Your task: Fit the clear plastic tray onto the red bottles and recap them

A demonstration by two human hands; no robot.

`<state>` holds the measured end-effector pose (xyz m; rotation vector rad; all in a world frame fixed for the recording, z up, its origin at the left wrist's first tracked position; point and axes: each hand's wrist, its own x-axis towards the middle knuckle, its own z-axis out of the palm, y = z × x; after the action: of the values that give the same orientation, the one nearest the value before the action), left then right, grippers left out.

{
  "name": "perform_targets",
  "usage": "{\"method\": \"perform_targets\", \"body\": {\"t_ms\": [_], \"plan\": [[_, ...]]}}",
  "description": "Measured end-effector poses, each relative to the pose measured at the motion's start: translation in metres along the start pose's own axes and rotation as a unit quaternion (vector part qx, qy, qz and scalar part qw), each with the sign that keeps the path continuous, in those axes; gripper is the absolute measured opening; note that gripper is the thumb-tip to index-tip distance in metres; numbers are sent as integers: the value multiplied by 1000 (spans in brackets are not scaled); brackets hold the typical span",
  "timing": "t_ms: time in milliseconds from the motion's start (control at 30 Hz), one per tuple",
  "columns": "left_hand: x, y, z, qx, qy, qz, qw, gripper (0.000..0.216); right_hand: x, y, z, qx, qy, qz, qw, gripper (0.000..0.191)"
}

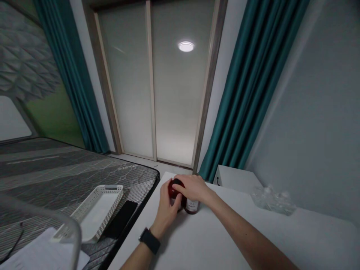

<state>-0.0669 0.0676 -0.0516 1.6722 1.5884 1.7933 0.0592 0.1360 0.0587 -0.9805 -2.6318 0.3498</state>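
Near the far end of the white table [197,240], my left hand [165,208] is wrapped round a dark red bottle [173,192] with a black cap [177,182]. From above, my right hand [192,186] closes its fingers over that cap. A second dark bottle with a white label [192,205] stands upright on the table just right of the first, partly hidden under my right hand. The lower part of the held bottle is mostly covered by my left fingers, and I cannot tell whether it touches the table.
Left of the table lies a mattress [135,180] bearing a white basket [97,213], a black flat object [122,219] and papers [45,251]. A grey curved bar [75,232] crosses the lower left. Clear plastic packaging [272,200] lies on the table's right; a white cabinet [236,176] stands behind.
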Motion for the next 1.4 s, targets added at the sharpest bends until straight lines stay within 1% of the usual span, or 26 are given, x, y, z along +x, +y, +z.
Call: {"method": "perform_targets", "body": {"t_ms": [100,267,400,467,533,600,700,767,900,1000,1100,1167,1267,1333,1400], "plan": [[-2,7,2,-59,-20,-34,997,49,-7,5,-3,60,24,-7,998,37],[1,11,-1,-72,-21,-72,995,48,-14,33,-9,168,78,-6,983,36],[1,13,-1,-72,-19,-77,994,47,-36,50,-7,210,39,-24,977,35],[1,13,-1,-67,-12,-72,995,47,-43,55,-3,215,45,-17,976,34],[1,12,0,-65,-8,-71,995,47,-41,60,3,209,76,11,975,28],[1,11,-1,-63,-12,-70,996,49,-32,65,10,196,114,52,972,23],[1,11,-2,-45,-19,-52,997,50,-11,70,22,178,164,125,962,23],[1,11,-3,-29,-20,-38,999,47,3,70,28,169,185,166,954,22],[1,13,-3,-17,-18,-31,999,44,19,65,35,158,208,219,940,29],[1,14,-3,-25,-11,-38,999,44,19,62,36,156,221,230,935,38],[0,15,-1,-39,-3,-51,998,43,8,65,34,158,246,221,930,46],[-1,16,-1,-49,-1,-59,997,43,-4,69,30,162,268,209,927,46],[-3,19,1,-60,-6,-63,996,43,-28,74,27,175,292,191,921,40],[-6,22,2,-63,-22,-64,996,43,-49,72,28,190,289,173,922,35],[-9,26,4,-67,-46,-61,995,43,-73,64,34,206,274,151,927,28]]}}
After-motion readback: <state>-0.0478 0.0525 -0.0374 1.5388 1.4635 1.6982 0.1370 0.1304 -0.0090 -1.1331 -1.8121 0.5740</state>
